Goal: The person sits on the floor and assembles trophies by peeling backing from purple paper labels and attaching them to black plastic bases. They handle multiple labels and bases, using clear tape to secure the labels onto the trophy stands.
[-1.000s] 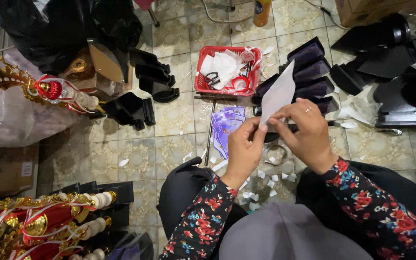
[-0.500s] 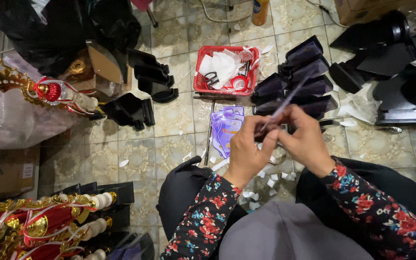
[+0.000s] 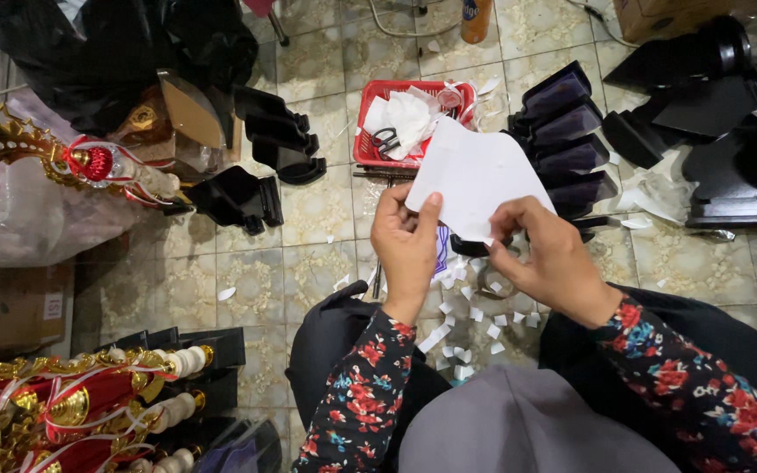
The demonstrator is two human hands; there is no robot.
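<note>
Both hands, left hand and right hand, pinch a white paper sheet; red basket lies at 11 o'clock.

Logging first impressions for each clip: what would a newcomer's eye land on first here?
First, the white sheet held up at centre by the left hand and right hand, above white paper scraps scattered on the tiled floor. Next, the red basket with scissors behind it, and the gold-and-red trophies at lower left.
</note>
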